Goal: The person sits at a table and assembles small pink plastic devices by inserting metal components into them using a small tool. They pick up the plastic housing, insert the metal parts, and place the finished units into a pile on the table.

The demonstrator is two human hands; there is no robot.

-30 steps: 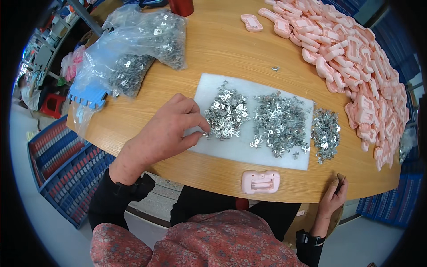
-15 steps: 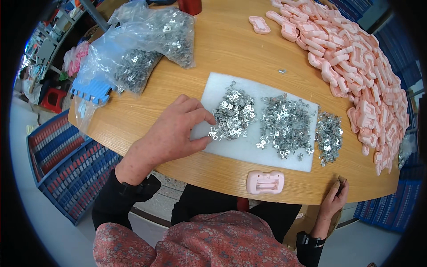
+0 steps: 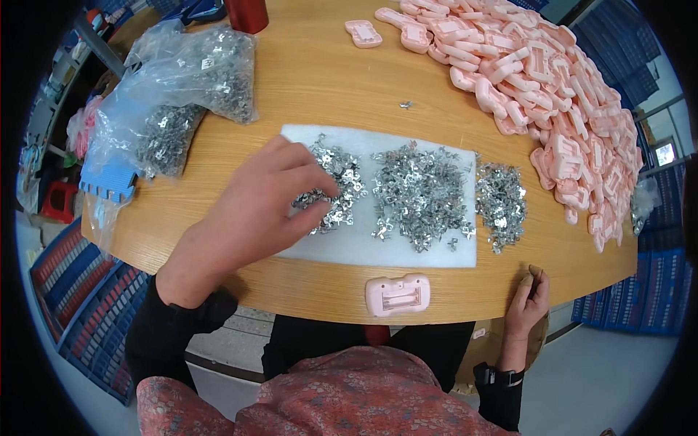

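My left hand (image 3: 251, 200) hovers over the left pile of small metal clips (image 3: 347, 187); its thumb and index finger are apart, and nothing shows between them except the clips behind. This pile and a larger pile of clips (image 3: 422, 196) lie on a white foam sheet (image 3: 320, 252). At the table's front edge, my right hand (image 3: 527, 301) has its fingers curled and its thumb near the index finger; what they hold, if anything, is too small to make out. A pink plastic shell (image 3: 398, 296) with a rectangular recess lies in front of the sheet.
A third clip pile (image 3: 502, 203) sits right of the sheet. Many pink shells (image 3: 538, 94) are heaped at the far right. Clear bags of metal parts (image 3: 174, 116), a blue foam piece (image 3: 107, 179) and a red container (image 3: 247, 14) stand on the left and back. One stray clip (image 3: 405, 105) lies beyond the sheet.
The whole view has shifted, so the table appears further left. My left hand has moved from the left pile's edge to over it, covering part of it. My right hand stays curled near the edge.
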